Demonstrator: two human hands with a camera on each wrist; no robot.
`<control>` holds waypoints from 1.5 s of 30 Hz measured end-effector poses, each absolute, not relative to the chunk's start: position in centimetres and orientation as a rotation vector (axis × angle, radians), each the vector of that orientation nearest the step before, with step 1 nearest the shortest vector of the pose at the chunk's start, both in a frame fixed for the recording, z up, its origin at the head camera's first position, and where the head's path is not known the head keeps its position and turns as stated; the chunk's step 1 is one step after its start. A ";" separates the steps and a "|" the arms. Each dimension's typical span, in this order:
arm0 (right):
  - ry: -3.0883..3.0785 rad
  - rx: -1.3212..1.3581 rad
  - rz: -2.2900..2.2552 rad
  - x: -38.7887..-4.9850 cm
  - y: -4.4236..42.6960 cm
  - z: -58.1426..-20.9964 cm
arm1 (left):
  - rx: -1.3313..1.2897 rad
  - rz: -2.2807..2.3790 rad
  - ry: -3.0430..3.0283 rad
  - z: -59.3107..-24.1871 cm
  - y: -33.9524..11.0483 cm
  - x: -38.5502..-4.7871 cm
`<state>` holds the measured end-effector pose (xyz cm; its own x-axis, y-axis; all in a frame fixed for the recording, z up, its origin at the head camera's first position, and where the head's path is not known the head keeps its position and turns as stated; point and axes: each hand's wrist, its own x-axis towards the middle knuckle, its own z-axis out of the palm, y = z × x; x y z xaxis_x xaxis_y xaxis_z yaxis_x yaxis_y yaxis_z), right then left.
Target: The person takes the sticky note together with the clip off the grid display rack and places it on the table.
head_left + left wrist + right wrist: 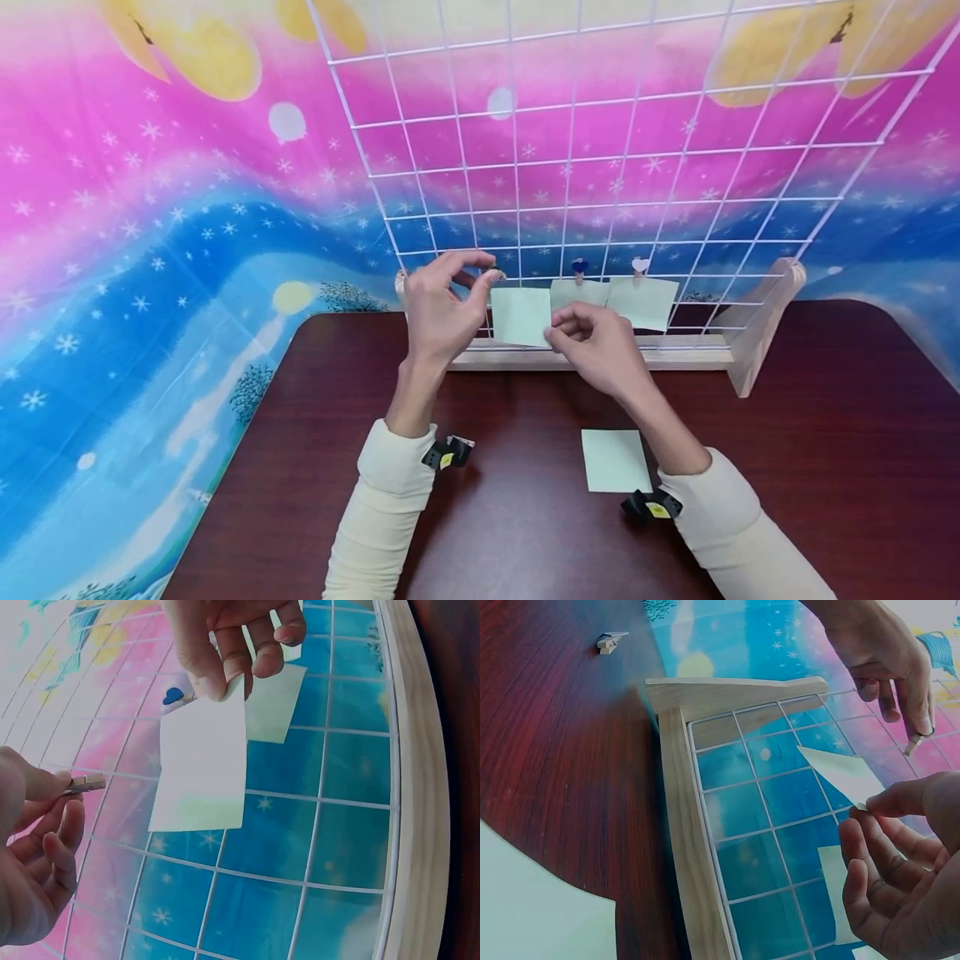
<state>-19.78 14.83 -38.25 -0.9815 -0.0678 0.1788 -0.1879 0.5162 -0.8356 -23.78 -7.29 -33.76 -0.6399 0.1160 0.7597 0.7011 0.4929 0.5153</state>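
My left hand [447, 304] pinches a small wooden clothespin [86, 784] between thumb and fingertips, in front of the white wire grid [517, 221]. A square pale green paper note [519, 317] is held at its lower right corner by my right hand [600, 342], between thumb and fingers. To its right, two similar notes hang on the grid: one note [581, 292] under a dark blue heart clothespin [580, 267], the other note [648, 302] under a white heart clothespin [639, 268]. In the left wrist view, the held note [202, 757] overlaps the hanging one behind it.
Another pale green note [615, 461] lies on the dark red-brown table [517, 533]. A loose clothespin [609, 643] rests on the table to the left. Wooden feet [761, 333] and a crossbar [675, 354] support the grid. A colourful printed cloth [187, 208] hangs behind.
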 end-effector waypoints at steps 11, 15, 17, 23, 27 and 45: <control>-2.678 0.172 1.454 -18.0 16.4 -38.1 | -0.594 -1.287 -2.195 -33.3 -7.3 -22.0; -2.703 0.163 1.438 -17.4 17.1 -38.2 | -0.559 -1.332 -2.240 -33.4 -7.4 -21.5; -2.713 0.162 1.449 -17.0 17.5 -38.3 | -0.532 -1.364 -2.267 -33.5 -7.4 -21.3; -2.738 0.145 1.467 -15.9 19.2 -38.9 | -0.464 -1.418 -2.362 -34.2 -7.9 -20.7; -2.754 0.133 1.469 -15.2 20.4 -39.3 | -0.459 -1.422 -2.393 -34.8 -8.3 -20.3; -2.804 0.092 1.498 -12.3 24.4 -41.5 | -0.358 -1.331 -2.583 -37.4 -11.4 -18.7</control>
